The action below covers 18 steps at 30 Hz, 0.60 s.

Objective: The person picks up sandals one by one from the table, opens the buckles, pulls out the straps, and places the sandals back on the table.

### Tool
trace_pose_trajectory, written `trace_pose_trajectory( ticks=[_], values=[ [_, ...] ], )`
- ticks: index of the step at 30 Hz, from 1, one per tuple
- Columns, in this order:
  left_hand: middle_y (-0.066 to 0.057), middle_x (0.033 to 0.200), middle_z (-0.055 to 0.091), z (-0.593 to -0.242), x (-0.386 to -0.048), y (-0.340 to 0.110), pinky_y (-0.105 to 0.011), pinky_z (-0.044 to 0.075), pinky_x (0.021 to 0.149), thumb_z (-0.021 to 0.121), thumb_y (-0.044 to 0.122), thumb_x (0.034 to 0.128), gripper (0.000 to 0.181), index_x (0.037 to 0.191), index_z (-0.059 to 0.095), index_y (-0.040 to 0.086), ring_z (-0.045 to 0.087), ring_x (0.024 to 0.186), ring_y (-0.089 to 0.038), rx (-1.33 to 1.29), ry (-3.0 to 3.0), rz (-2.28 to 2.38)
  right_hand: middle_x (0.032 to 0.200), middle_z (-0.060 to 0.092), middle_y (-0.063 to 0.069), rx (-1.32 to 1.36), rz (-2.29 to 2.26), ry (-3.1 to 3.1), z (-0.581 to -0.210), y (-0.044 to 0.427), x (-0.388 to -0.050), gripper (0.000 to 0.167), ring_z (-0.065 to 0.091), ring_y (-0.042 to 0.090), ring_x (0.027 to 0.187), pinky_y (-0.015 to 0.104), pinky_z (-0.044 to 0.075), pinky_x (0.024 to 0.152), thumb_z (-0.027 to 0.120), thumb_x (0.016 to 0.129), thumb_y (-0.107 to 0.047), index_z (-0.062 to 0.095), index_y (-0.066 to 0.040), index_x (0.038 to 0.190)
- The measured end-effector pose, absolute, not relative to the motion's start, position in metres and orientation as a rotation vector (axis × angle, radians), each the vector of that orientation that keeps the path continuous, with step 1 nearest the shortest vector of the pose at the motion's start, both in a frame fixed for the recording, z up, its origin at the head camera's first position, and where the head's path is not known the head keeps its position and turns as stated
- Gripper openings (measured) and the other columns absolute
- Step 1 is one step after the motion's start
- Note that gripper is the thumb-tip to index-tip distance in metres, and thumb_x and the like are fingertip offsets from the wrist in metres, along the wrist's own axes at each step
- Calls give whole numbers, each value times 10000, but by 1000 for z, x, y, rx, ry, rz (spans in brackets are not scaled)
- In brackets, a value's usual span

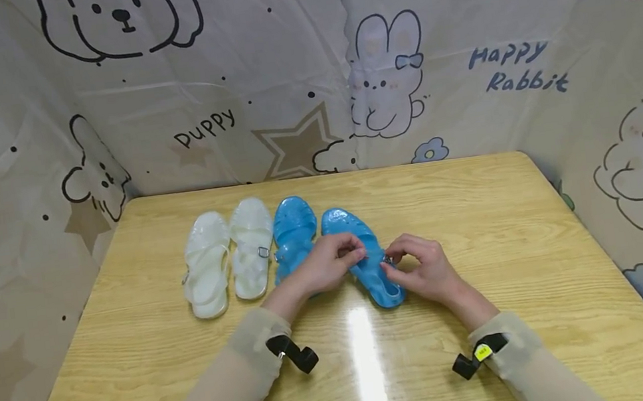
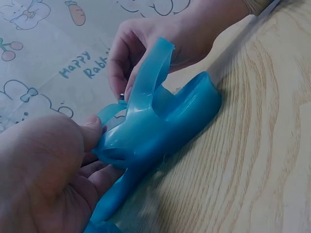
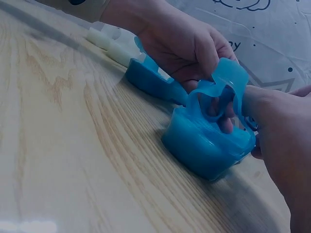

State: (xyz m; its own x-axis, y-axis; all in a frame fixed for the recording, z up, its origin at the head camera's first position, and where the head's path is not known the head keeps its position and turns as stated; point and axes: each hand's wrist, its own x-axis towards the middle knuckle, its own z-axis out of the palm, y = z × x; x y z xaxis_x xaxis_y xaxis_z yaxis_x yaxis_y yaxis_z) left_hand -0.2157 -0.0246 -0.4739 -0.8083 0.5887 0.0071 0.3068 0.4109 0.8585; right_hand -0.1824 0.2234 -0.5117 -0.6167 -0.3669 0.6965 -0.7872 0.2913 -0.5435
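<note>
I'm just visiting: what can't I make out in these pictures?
Head view: heel end of the left blue sandal, largely covered by the left hand.
Head view: details of the buckle on the right blue sandal, too small beside the right hand.
Right wrist view: much of the white sandals, behind the left blue sandal and left hand.
Head view: upper ends of both sleeves, cut off by the bottom edge.

Booth: cartoon-print sheeting (image 1: 279,52), wood-grain table (image 1: 510,217)

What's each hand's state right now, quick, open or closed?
Left hand: closed, holding the rightmost blue sandal.
Right hand: closed, pinching the same sandal by its buckle.
</note>
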Motion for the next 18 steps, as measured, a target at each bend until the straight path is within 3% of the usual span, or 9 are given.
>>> trace_pose_trajectory(
  ticks=[5, 11, 18],
  values=[
    [40, 1056, 708, -474, -213, -23, -324, 554, 859, 595, 241, 1109, 175, 1146, 726, 131, 643, 975, -141, 756, 2407, 1338, 912, 732, 30, 1027, 1284, -2134, -513, 224, -183, 240, 672, 185, 752, 223, 568, 721, 841, 784, 81, 746, -52, 961],
    [-20, 1330, 690, -470, -206, -19, -342, 513, 1047, 556, 232, 1125, 307, 1374, 670, 95, 621, 1252, -161, 783, 2473, 1267, 921, 741, 47, 1015, 1312, -2145, -513, 225, -183, 240, 678, 188, 745, 225, 578, 736, 841, 791, 88, 751, -29, 980],
    [-86, 1522, 577, -464, -193, -18, -422, 433, 1150, 551, 192, 1124, 424, 1532, 545, 77, 508, 1422, -249, 757, 2549, 1203, 928, 738, 61, 960, 1372, -2219, -509, 224, -181, 242, 677, 180, 746, 366, 616, 682, 833, 809, 130, 751, 3, 997]
  ],
)
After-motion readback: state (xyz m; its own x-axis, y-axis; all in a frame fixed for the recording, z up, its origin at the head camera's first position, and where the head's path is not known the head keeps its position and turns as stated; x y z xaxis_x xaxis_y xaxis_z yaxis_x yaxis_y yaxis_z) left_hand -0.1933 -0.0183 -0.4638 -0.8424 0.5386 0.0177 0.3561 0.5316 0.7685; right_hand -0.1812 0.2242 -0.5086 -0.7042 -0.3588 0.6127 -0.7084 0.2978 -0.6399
